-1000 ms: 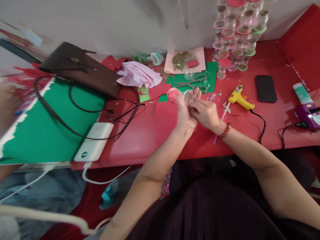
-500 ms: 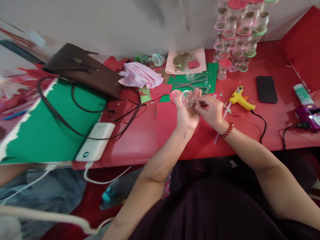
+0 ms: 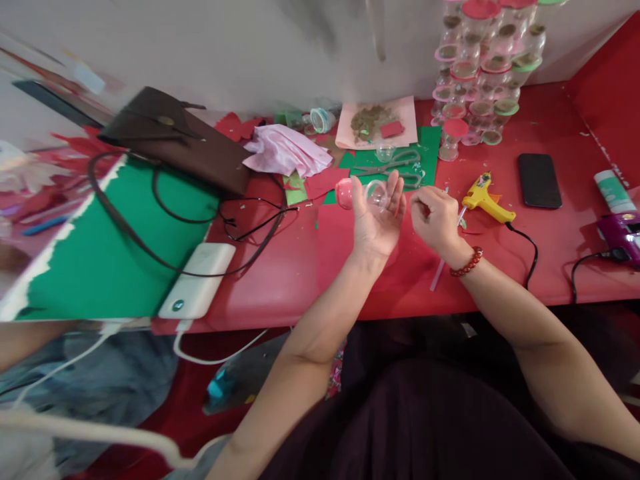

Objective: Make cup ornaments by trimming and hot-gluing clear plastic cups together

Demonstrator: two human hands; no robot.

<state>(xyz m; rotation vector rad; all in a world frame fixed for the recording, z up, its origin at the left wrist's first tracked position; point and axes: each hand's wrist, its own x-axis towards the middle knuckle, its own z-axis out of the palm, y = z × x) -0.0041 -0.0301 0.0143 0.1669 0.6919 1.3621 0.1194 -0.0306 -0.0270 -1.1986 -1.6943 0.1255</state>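
My left hand (image 3: 374,230) is palm up over red paper (image 3: 335,243), holding small clear plastic cups. One, a red-covered cup (image 3: 344,193), is pinched beside the thumb. A second clear cup (image 3: 376,195) with a round rim rests against the fingers. Just to the right, apart from the left hand, my right hand (image 3: 434,219) is closed with its fingers curled; whatever is in them, if anything, is hidden. A yellow glue gun (image 3: 486,199) with a glue stick lies to the right of that hand. Grey scissors (image 3: 393,167) lie beyond the left hand on green paper (image 3: 431,143).
A tower of clear cups (image 3: 483,87) with red, pink and green rims stands at the back right. A phone (image 3: 540,180) lies at the right. On the left are a brown bag (image 3: 185,137), cables and a white power bank (image 3: 200,283). Pink cloth (image 3: 289,150) sits at the back.
My right hand has drawn away to the right from my left palm and curled up. My left hand has turned slightly, with the cups still in it.
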